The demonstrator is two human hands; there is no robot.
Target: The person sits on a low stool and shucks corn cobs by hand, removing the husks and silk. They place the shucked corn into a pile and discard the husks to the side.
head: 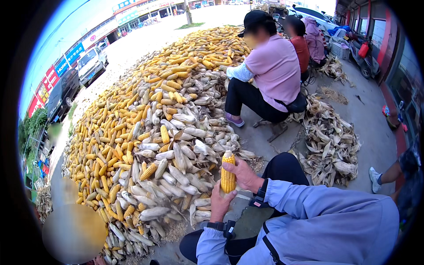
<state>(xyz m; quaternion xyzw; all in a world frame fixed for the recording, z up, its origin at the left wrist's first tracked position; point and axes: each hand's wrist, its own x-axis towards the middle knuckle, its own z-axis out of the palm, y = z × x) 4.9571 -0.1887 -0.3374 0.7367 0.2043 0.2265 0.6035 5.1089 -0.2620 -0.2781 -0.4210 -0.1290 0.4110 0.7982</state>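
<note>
A husked ear of yellow corn [228, 177] stands nearly upright between my hands, its pale tip at the top. My left hand [220, 202] grips its lower end, where a bit of pale husk shows. My right hand [246, 175] wraps the upper part from the side, thumb across the kernels. Just beyond my hands lie ears still in dry pale husks [179, 175], part of a large heap. Bare yellow ears [112, 132] cover the left and far sides of that heap.
A person in a pink shirt [275, 69] sits on a low stool [276, 132] ahead, with more seated people beyond. Stripped husks [331, 145] are piled to my right. Someone's foot in a white shoe [375, 179] is at far right. A blurred round patch covers the lower left.
</note>
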